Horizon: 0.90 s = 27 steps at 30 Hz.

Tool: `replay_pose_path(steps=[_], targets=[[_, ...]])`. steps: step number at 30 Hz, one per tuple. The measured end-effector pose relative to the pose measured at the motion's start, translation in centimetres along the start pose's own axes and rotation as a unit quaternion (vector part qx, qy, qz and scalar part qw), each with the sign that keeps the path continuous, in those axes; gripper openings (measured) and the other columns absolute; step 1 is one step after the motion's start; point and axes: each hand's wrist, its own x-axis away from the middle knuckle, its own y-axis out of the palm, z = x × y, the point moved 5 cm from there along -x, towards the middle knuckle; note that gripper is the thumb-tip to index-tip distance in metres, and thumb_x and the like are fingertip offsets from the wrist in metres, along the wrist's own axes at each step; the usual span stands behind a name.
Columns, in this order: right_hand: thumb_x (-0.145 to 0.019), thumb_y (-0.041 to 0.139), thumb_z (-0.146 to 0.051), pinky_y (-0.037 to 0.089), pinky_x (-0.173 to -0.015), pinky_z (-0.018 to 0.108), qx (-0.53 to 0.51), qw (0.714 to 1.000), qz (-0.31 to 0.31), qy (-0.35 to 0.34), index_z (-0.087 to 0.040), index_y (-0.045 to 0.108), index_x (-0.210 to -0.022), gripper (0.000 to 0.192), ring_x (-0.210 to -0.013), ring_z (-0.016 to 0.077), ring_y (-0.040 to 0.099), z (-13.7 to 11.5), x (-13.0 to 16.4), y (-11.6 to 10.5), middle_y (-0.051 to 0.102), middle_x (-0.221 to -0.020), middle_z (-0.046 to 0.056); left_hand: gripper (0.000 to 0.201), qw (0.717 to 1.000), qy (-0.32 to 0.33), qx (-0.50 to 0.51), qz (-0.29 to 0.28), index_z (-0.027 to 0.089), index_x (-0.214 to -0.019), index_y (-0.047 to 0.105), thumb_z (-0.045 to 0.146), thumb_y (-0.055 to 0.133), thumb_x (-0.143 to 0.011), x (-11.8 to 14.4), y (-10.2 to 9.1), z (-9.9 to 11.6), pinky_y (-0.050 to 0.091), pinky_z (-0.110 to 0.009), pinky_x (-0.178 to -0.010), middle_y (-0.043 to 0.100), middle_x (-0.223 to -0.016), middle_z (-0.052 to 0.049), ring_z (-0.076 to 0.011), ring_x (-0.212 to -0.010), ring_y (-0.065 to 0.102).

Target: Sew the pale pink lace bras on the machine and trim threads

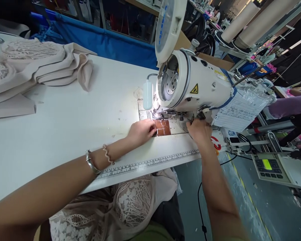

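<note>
at the needle end of the white sewing table [65,127], both bare hands work close under the head of the sewing machine [193,85]. left hand [141,131] lies palm down on the table, fingers [152,129] extended and pressed flat, their tips touching the left edge of a brown patch [163,127] on the machine bed. nothing is pinched in this hand. left wrist carries a metal bangle [90,162] and a pale beaded bracelet [107,153]. right hand [200,130] sits just right of the brown patch, below the needle area; its fingers curl toward the presser mechanism, but motion blur and the angle hide the tips, so whether they pinch anything cannot be told. brown patch lies flat between the two hands, lit by the machine's lamp [147,94]. printed ruler strip [150,163] runs along the near table edge, beneath the left forearm. lace garment [130,201], pale pink, hangs in the lap below the table edge. folded stack of pale fabric [40,67] rests at the far left of the table, well apart from the hands. paper sheet in plastic [240,108] hangs at the right of the machine. control panel [268,166] with a lit display sits lower right. blue cloth [102,42] lines the rear edge of the table. another person's purple sleeve [291,105] shows at the far right.
</note>
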Motion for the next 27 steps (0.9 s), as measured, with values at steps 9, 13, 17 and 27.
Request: replay_pose_path(steps=[9,13,17,27], targets=[[-0.093,0.043,-0.018,0.043,-0.061,0.028,-0.153,0.973,0.001,-0.175,-0.016,0.045,-0.149,0.055,-0.070,0.0241,0.070,-7.1,8.3,2.2,0.078,-0.085,0.007,0.015,1.000,-0.011,-0.011,0.000,0.019,-0.073,0.063,0.017,0.059,-0.088,0.1,-0.5,0.5,0.037,-0.026,-0.056,0.066,-0.076,-0.001,-0.0166,-0.071,0.060],[-0.092,0.048,-0.019,0.047,-0.063,0.029,-0.090,0.985,-0.005,-0.149,-0.015,0.044,-0.151,0.059,-0.071,0.0243,0.071,-8.3,8.1,2.8,0.078,-0.083,0.008,0.017,1.000,-0.007,-0.007,0.002,0.019,-0.071,0.062,0.017,0.059,-0.088,0.1,-0.5,0.5,0.037,-0.025,-0.055,0.065,-0.074,-0.001,-0.0162,-0.070,0.059],[-0.094,0.050,-0.020,0.048,-0.063,0.029,-0.059,0.988,0.001,-0.141,-0.014,0.045,-0.150,0.057,-0.073,0.0248,0.072,-8.7,8.0,2.4,0.079,-0.084,0.011,0.016,1.000,-0.006,-0.002,0.007,0.019,-0.074,0.064,0.017,0.058,-0.089,0.1,-0.3,0.5,0.038,-0.025,-0.056,0.066,-0.076,-0.001,-0.0159,-0.071,0.060],[-0.095,0.051,-0.024,0.048,-0.064,0.028,-0.057,0.989,0.000,-0.139,-0.014,0.047,-0.149,0.054,-0.073,0.0240,0.072,-8.9,8.0,2.2,0.078,-0.081,0.011,0.017,1.000,0.006,0.009,0.018,0.021,-0.072,0.063,0.017,0.056,-0.087,0.2,-0.4,0.5,0.038,-0.025,-0.054,0.064,-0.072,0.000,-0.0154,-0.069,0.059]])
